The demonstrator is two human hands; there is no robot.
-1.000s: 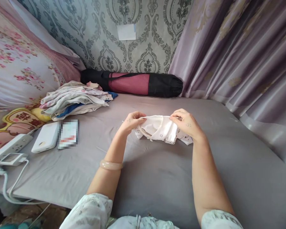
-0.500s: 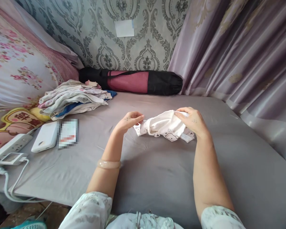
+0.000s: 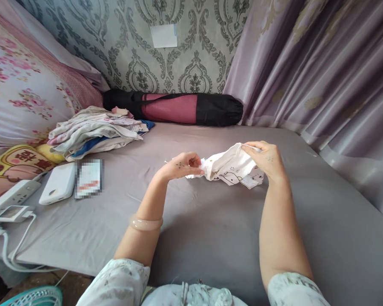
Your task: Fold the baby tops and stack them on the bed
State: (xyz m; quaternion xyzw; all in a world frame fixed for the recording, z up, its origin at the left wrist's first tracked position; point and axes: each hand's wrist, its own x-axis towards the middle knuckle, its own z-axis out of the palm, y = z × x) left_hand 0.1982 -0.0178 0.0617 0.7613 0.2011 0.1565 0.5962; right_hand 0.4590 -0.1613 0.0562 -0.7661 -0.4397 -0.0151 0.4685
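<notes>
A small white baby garment (image 3: pixel 231 166) with little printed figures is bunched up just above the grey bed sheet (image 3: pixel 210 229). My right hand (image 3: pixel 265 159) is closed on its upper right edge and lifts that side. My left hand (image 3: pixel 180 165) pinches the garment's left end, fingers curled. A pale bangle (image 3: pixel 146 223) sits on my left wrist.
A stack of folded clothes (image 3: pixel 95 134) lies at the back left by floral pillows (image 3: pixel 22 93). A black and pink rolled mat bag (image 3: pixel 175 108) lies along the wall. A white power bank (image 3: pixel 57 189), a power strip (image 3: pixel 9 197) with cables and a blurred card lie left. Curtains (image 3: pixel 322 76) hang right.
The garment was held stretched flat between both hands; now it is gathered and tilted, my right hand higher and further right, my left hand gripping its left end again after briefly loosening.
</notes>
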